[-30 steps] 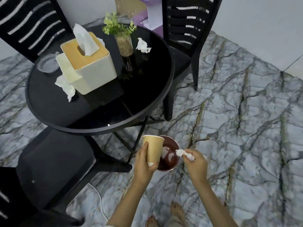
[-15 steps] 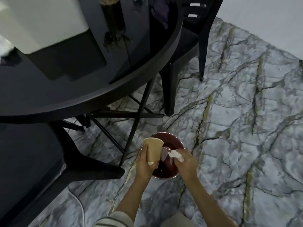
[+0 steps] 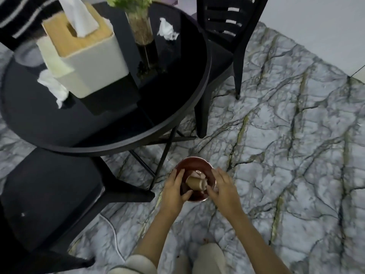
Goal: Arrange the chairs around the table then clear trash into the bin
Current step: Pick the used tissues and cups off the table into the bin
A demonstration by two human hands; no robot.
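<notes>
A small dark red bin [image 3: 197,162] stands on the marble floor beside the round black table [image 3: 110,139]. Inside it lies a tan paper cup [image 3: 194,182] on its side with white tissue next to it. My left hand [image 3: 174,189] hovers over the bin's left rim, fingers relaxed and holding nothing. My right hand [image 3: 222,186] is over the right rim, fingers spread, also holding nothing. Two crumpled tissues remain on the table: one [image 3: 167,30] near the plant vase, one [image 3: 54,88] left of the tissue box. Black chairs stand at the near left [image 3: 51,194] and far right [image 3: 223,46].
On the table are a cream tissue box [image 3: 85,56] with a wooden lid, a glass vase [image 3: 141,28] with green leaves and a small glass dish [image 3: 29,56]. A third striped-back chair [image 3: 17,14] stands at the far left. A white cable [image 3: 110,230] lies on the floor.
The paper cup has left my left hand and the tissue has left my right hand; both now lie in the bin. Both hands have opened above the rim. The camera has tilted back up.
</notes>
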